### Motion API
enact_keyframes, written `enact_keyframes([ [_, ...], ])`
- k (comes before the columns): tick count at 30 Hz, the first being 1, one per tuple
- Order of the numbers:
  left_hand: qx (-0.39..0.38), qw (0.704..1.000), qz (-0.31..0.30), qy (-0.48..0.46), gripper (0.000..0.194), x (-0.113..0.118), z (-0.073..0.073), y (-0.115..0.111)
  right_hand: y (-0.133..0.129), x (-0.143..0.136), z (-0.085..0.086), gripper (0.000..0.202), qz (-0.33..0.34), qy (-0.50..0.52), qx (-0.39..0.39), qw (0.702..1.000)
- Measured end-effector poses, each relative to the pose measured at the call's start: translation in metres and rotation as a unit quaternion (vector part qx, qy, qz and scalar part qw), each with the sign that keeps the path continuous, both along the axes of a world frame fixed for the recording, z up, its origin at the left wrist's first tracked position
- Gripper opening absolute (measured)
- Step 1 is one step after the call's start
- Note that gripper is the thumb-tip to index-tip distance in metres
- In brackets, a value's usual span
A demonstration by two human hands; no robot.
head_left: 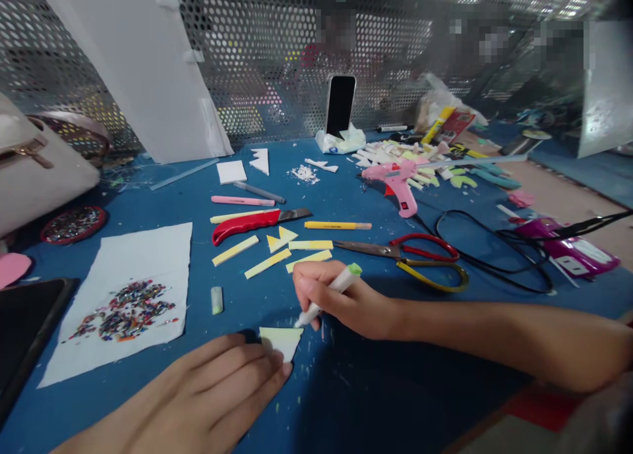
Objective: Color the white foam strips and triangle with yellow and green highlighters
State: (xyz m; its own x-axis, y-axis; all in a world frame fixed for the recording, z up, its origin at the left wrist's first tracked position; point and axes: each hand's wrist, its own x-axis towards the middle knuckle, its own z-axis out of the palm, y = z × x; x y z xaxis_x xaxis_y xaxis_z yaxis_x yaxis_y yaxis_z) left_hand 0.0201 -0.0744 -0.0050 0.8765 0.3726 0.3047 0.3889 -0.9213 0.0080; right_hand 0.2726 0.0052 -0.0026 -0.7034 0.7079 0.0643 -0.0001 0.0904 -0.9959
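Note:
My right hand is closed around a white marker with a green end. The marker's tip points down at the upper right corner of a small white foam piece, which has pale green along its top edge. With fingers stretched out flat, my left hand presses the piece's lower left part against the blue table. A marker cap lies left of the piece. Beyond my hands are several yellow-edged strips, a red-handled knife, a yellow pen and scissors.
A pink glue gun lies at the right, its black cord looping toward a purple power strip. A paper with beads lies left, beside a black tablet-like object. A phone stands at the back before a perforated panel.

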Motion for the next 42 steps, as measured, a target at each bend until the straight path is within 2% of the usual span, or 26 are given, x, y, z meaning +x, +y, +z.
enact_keyframes([
  [7,0.013,1.0,-0.005,0.021,0.039,0.0,0.0022,0.0028,0.0016,0.0003,-0.0008,0.051,0.015,-0.005,0.001,1.0],
  [14,0.02,1.0,0.0,0.018,0.04,-0.0007,-0.0002,0.0041,0.0026,0.0011,-0.0001,0.05,-0.006,0.002,-0.009,1.0],
  [19,0.021,1.0,0.005,0.011,0.039,-0.0009,-0.0022,0.0032,0.0041,0.0027,-0.0032,0.05,0.026,0.008,-0.018,0.999],
  [23,0.024,1.0,-0.003,0.014,0.041,-0.0026,-0.0036,0.0037,0.0045,0.0028,-0.0045,0.046,0.001,0.036,-0.033,0.999],
  [28,0.001,1.0,-0.002,0.014,0.045,-0.0042,-0.0033,0.0032,0.0041,0.0022,-0.0033,0.048,0.032,0.009,-0.015,0.999],
  [32,-0.002,1.0,0.006,0.021,0.047,-0.003,-0.0023,0.0028,0.0048,0.0018,-0.0031,0.046,-0.003,0.037,-0.017,0.999],
  [37,0.002,1.0,0.002,0.009,0.046,-0.0012,0.0004,0.0027,0.0045,0.0018,-0.0014,0.047,0.016,0.011,-0.006,1.0],
  [42,-0.002,1.0,0.002,0.022,0.045,-0.0023,0.0019,0.0017,0.0037,0.0014,0.0,0.047,-0.012,0.017,-0.011,1.0],
])
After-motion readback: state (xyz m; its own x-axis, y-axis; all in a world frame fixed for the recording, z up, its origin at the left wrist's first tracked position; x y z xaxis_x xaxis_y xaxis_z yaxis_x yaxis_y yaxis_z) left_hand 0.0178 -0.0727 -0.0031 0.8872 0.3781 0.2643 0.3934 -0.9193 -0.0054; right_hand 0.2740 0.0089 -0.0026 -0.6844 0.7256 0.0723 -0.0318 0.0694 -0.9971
